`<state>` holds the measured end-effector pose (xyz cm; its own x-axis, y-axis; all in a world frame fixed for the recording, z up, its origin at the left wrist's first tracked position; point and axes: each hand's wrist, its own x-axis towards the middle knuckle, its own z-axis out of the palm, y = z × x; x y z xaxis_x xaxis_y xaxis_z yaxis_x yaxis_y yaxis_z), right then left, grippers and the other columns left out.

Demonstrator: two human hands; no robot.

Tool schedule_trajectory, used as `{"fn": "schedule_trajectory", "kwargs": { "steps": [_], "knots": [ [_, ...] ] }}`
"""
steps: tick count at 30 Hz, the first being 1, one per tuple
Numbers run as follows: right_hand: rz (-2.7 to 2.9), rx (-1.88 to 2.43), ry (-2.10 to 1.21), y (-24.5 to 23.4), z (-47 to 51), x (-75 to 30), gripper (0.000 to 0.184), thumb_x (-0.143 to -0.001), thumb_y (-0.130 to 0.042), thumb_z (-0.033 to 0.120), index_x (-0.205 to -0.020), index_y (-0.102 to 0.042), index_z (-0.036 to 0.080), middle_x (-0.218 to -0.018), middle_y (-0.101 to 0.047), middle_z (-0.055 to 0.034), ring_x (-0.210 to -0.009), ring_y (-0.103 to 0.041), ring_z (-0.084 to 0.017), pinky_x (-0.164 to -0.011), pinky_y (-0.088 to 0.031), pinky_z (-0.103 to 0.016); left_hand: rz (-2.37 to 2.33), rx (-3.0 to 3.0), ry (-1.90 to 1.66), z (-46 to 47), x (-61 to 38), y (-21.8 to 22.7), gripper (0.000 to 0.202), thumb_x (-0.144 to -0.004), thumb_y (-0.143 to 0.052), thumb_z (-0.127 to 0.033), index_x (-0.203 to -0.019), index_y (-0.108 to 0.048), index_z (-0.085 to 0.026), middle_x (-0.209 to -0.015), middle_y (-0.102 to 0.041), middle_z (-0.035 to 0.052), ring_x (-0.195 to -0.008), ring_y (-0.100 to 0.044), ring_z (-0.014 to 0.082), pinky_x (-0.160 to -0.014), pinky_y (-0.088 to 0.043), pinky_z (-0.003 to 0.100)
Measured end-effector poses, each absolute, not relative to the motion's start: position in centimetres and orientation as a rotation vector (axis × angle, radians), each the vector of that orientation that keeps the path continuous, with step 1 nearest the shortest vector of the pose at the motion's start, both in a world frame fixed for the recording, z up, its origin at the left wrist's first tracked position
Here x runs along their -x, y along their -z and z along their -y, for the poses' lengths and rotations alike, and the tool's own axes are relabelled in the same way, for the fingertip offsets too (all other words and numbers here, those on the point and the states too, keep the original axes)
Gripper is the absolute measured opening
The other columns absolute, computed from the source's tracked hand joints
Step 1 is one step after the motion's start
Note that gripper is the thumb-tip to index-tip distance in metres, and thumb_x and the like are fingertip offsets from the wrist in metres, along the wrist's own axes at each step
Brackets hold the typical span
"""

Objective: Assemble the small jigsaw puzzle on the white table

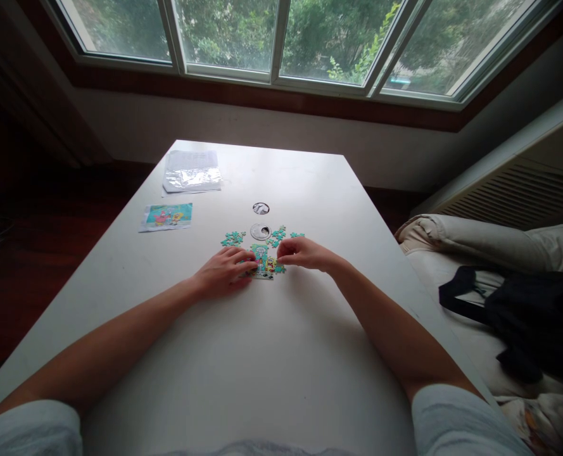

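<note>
Your right hand [304, 253] is curled, thumb and forefinger close in a pinch at the right edge of the part-built puzzle [263, 260]; whether a piece sits between them, I can't tell. And there's your left hand [228, 268], loosely spread, fingertips at the puzzle's left side, covering some of it! So the puzzle lies between your hands, just left of the right one, each about equally near; with that cover, its long axis can't be called. Just beyond, loose pieces [232, 238] gather on the left, more pieces [276, 237] on the right near your knuckles, and a round tin piece [261, 232] between them. A second disc [261, 208] is farther off, a cartoon picture [168, 216] out left on the white table [262, 361]. Nothing visible stands between your right fingertips and that edge.
</note>
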<state>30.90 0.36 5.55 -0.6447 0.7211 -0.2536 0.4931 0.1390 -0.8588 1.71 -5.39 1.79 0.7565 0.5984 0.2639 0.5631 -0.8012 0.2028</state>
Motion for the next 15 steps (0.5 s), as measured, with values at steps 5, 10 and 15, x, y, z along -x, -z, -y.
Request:
{"fn": "schedule_trajectory", "kwargs": {
  "steps": [5,10,15],
  "knots": [
    [2.393,1.184,-1.524,-6.1,0.8,-30.1,0.010,-0.075,-0.062,0.026,-0.081,-0.063,0.018,-0.072,-0.062,0.0024,-0.065,-0.052,-0.012,-0.058,-0.037,-0.023,-0.943,-2.844,-0.479,5.4,-1.6,-1.7,0.038,-0.096,-0.056,-0.036,-0.133,-0.059,-0.029,-0.136,-0.060,0.0070,-0.121,-0.054,0.0255,-0.105,-0.043,0.044],
    [2.570,1.130,-1.273,-6.2,1.5,-29.5,0.006,-0.073,-0.057,0.019,-0.079,-0.060,0.019,-0.071,-0.057,0.0037,-0.065,-0.047,-0.011,-0.059,-0.031,-0.023,-0.947,-2.840,-0.469,5.4,-1.6,-1.7,0.037,-0.097,-0.055,-0.037,-0.133,-0.059,-0.029,-0.137,-0.059,0.0069,-0.122,-0.054,0.0258,-0.106,-0.043,0.044],
    [2.643,1.154,-1.103,-6.3,1.8,-29.3,0.005,-0.075,-0.055,0.019,-0.079,-0.059,0.020,-0.071,-0.056,0.0031,-0.065,-0.045,-0.012,-0.060,-0.028,-0.023,-0.941,-2.829,-0.493,5.4,-1.6,-1.7,0.038,-0.096,-0.056,-0.036,-0.133,-0.059,-0.029,-0.135,-0.060,0.0075,-0.121,-0.054,0.0260,-0.105,-0.043,0.045]
  ]
}}
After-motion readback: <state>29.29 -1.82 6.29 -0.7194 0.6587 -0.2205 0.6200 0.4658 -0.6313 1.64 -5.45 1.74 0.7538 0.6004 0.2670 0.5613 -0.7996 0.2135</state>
